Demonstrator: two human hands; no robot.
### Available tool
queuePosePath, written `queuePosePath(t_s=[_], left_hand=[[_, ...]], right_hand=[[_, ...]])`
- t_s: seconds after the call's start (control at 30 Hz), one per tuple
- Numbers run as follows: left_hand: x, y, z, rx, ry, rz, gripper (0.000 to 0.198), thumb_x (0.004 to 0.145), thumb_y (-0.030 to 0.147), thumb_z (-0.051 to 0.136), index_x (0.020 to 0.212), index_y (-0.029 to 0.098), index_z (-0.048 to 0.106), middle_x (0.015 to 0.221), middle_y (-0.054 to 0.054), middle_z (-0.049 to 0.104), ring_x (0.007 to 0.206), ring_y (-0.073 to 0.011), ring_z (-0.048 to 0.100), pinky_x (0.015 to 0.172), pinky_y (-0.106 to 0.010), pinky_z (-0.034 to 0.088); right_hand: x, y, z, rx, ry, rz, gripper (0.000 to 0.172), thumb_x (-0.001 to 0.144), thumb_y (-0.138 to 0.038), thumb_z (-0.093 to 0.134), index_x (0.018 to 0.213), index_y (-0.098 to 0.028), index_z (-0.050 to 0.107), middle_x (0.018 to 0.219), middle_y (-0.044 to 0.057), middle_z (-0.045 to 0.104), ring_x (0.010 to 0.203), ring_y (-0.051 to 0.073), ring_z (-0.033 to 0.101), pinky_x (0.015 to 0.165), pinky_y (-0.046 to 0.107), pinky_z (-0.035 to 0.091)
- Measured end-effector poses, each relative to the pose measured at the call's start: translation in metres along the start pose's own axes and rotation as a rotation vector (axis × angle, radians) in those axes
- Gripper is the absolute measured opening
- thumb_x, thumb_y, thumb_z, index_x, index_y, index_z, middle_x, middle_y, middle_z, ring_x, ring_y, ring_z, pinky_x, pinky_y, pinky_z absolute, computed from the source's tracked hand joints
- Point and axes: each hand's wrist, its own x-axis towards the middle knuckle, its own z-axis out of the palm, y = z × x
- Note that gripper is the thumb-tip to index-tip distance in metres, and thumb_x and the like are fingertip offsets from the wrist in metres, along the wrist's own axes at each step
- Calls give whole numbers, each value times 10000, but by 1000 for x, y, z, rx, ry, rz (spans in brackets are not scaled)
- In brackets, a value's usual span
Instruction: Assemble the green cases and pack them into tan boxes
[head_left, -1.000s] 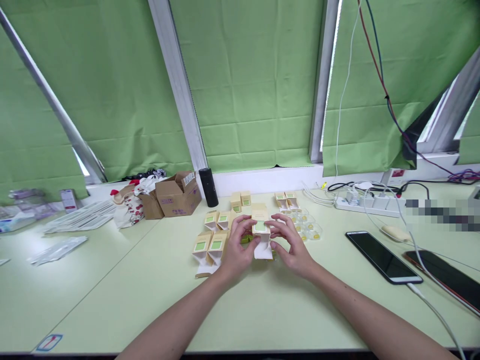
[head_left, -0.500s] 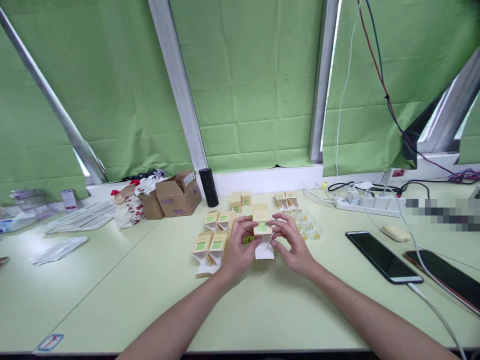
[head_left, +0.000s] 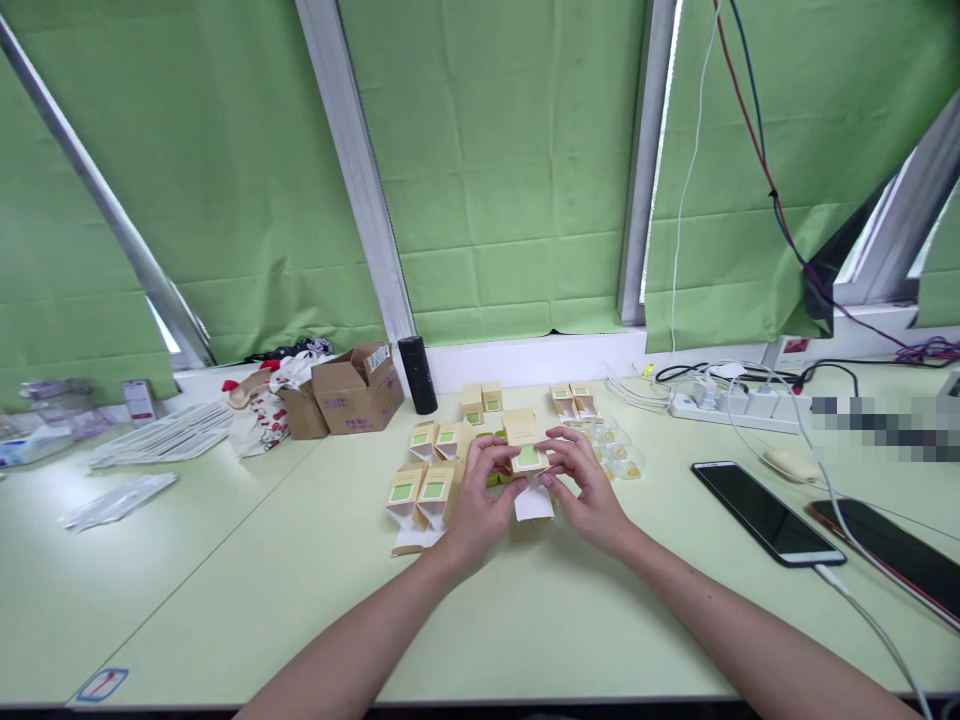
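Observation:
Between my two hands is a small cream cardboard box (head_left: 528, 457) with a green panel, its white-lined flap hanging open toward me. My left hand (head_left: 482, 497) grips its left side, and my right hand (head_left: 588, 487) pinches the right side with fingertips and thumb. Left of my left hand stand several similar open boxes (head_left: 433, 490) in rows. Some small green items (head_left: 493, 478) show partly behind my left fingers. To the right of my right hand lies a clear plastic tray (head_left: 628, 470) with yellowish spots in its cups.
More little boxes (head_left: 574, 402) stand farther back. A black bottle (head_left: 418, 375) and a brown carton (head_left: 358, 390) are at the back left. On the right lie a phone (head_left: 769, 512) on a cable, a second phone (head_left: 892, 555) and a white power strip (head_left: 739, 408).
The held box has shifted slightly to the right, with its flap tilted a little more that way. Both hands keep their hold; the surrounding things have stayed put.

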Motion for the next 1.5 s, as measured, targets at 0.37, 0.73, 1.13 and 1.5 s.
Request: queuePosePath(t_s=[0.37, 0.73, 1.13, 1.5], left_hand=[[-3, 4, -9, 60, -116, 88, 406, 1018, 403, 652, 1413, 328, 595, 1377, -107, 462, 1056, -225, 611, 1004, -458, 554], [-2, -5, -12, -1, -301, 95, 947, 872, 692, 746, 1666, 387, 331, 1568, -141, 295, 1514, -397, 317, 1248, -635, 342], [-2, 4, -9, -13, -180, 61, 566, 1010, 575, 624, 1496, 319, 486, 1463, -130, 409, 1320, -319, 526, 1131, -513, 473], [0, 3, -8, -72, -131, 24, 446, 1031, 517, 612, 1402, 288, 521, 1388, -116, 478, 1240, -285, 567, 1085, -464, 487]], right_hand=[[1, 3, 1, 4, 46, 35, 252, 1051, -363, 603, 1288, -311, 669, 1421, 114, 472, 860, 162, 695, 896, 451, 650], [3, 3, 0, 0, 100, 47, 263, 1051, -387, 612, 1298, -319, 669, 1411, 116, 496, 906, 180, 709, 899, 442, 657], [1, -1, 0, 6, 16, 37, 288, 1051, -410, 618, 1319, -319, 669, 1414, 104, 456, 887, 161, 712, 917, 444, 649], [-1, -4, -2, 40, -30, 20, 346, 1068, -469, 575, 1365, -318, 670, 1418, 116, 455, 986, 200, 679, 969, 455, 621]])
